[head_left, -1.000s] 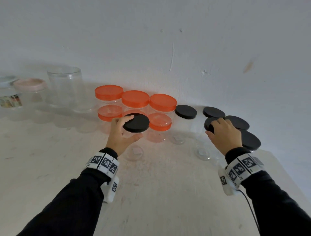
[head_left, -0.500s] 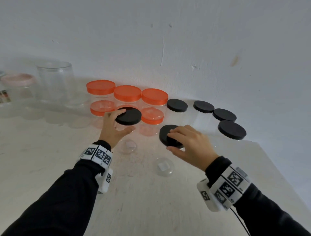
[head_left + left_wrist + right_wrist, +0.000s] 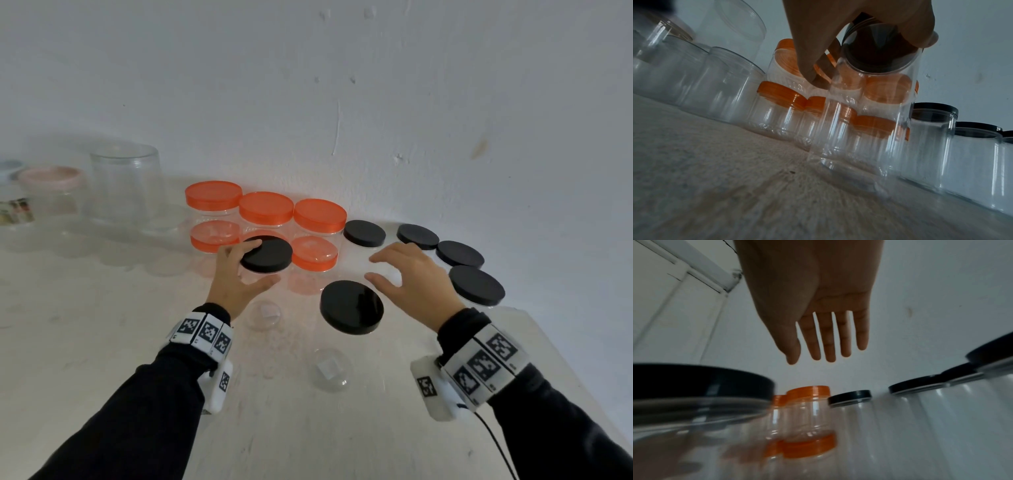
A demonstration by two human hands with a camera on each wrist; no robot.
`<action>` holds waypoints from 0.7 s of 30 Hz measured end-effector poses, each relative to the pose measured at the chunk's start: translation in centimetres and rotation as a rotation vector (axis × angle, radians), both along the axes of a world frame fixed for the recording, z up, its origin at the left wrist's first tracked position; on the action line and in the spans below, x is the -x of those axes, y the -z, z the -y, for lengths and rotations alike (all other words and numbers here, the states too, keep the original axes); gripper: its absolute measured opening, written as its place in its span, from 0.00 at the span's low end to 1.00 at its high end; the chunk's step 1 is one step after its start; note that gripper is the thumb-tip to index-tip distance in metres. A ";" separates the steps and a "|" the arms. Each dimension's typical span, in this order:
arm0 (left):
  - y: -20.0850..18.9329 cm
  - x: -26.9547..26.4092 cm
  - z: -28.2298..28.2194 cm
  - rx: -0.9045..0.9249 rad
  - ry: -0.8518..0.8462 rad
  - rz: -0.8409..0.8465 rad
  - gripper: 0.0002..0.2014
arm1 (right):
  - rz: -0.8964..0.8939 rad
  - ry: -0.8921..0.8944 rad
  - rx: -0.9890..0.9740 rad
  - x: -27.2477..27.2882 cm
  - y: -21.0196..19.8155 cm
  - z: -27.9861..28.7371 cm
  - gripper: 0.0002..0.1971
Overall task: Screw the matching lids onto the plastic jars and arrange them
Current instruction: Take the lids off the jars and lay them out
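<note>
My left hand [image 3: 239,272] grips the black lid [image 3: 266,255] on a clear jar [image 3: 859,129] that stands on the table in front of the orange-lidded jars [image 3: 266,207]. In the left wrist view the thumb and fingers [image 3: 838,32] curl around that lid's rim [image 3: 879,47]. A second black-lidded jar [image 3: 351,307] stands alone at front centre. My right hand [image 3: 394,272] hovers just right of it, fingers spread and empty; the right wrist view shows the straight fingers [image 3: 826,337] above the jar's lid [image 3: 694,382]. Several more black-lidded jars [image 3: 476,285] curve along the right.
A tall lidless clear jar [image 3: 125,185] and a pink-lidded jar [image 3: 49,178] stand at the back left. The white wall [image 3: 342,102] runs close behind the jars. The table edge [image 3: 561,359] falls away at the right.
My right hand carried a black-lidded jar from the right-hand group to front centre, let go of it and lifted off to the right. The left hand stayed on its lid.
</note>
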State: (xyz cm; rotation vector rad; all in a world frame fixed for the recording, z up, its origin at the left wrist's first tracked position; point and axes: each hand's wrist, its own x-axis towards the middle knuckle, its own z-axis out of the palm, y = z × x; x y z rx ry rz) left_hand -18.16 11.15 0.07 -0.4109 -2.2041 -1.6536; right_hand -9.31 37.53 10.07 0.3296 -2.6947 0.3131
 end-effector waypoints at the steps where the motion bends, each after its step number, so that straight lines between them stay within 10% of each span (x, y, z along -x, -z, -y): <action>1: 0.0 0.0 0.0 0.003 -0.002 -0.002 0.31 | 0.004 0.062 -0.015 0.9 -0.1 -0.6 0.18; 21: 0.6 0.5 0.0 0.012 0.036 -0.015 0.33 | 0.206 0.527 -0.083 12.3 1.7 -6.2 0.22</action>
